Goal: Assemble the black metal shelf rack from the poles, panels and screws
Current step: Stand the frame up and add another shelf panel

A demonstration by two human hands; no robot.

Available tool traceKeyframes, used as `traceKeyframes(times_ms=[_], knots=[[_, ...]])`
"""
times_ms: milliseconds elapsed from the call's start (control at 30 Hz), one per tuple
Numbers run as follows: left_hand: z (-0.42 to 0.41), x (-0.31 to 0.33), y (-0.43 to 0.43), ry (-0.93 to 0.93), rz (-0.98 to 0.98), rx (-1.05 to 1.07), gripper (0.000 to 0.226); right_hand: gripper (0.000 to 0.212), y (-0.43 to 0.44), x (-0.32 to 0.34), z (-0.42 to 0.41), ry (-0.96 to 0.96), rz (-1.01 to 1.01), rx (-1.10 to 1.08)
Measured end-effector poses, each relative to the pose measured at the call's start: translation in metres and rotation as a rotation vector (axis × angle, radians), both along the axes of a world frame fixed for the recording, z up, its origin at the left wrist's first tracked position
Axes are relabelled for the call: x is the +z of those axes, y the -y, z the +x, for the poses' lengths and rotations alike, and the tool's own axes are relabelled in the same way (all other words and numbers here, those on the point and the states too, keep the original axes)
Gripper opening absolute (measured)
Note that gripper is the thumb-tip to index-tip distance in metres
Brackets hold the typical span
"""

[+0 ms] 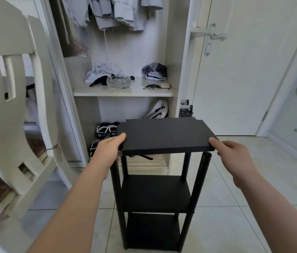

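Note:
A black shelf rack (155,192) stands upright on the tiled floor, with a bottom panel (153,234) and a middle panel (156,192) joined by poles. Several upper poles (203,178) rise from the middle panel. A third black panel (166,136) is held flat just above their tops, its near edge slightly tilted. My left hand (110,147) grips the panel's left end, thumb on top. My right hand (230,152) grips its right end the same way. The near right pole's top shows below the panel's edge.
An open wardrobe (124,92) with hanging clothes, a glass bowl (119,82) and shoes (106,129) stands right behind the rack. A pale wooden chair (10,114) fills the left side. A white door (235,70) is at the right, with tiled floor (235,189) beside the rack.

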State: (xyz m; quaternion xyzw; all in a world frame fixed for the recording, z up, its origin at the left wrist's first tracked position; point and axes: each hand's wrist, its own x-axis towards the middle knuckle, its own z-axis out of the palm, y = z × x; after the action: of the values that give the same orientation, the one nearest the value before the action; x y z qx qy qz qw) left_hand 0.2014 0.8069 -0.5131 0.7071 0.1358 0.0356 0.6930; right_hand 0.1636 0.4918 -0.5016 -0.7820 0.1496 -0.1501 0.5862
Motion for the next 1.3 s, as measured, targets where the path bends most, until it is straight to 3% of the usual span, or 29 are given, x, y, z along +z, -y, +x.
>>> traceKeyframes(times_ms=[233,533,1300], knots=[[-0.001,-0.012,-0.001,-0.038,-0.119,0.075,0.028,0.031,-0.011,-0.015,0.009,-0.07,0.191,0.096],[-0.008,-0.012,-0.006,-0.095,-0.172,0.054,0.018,0.025,-0.017,-0.019,0.009,-0.072,0.247,0.051],[-0.004,-0.007,-0.008,-0.138,-0.206,0.076,0.024,0.023,-0.012,-0.01,0.017,-0.147,0.321,0.132]])
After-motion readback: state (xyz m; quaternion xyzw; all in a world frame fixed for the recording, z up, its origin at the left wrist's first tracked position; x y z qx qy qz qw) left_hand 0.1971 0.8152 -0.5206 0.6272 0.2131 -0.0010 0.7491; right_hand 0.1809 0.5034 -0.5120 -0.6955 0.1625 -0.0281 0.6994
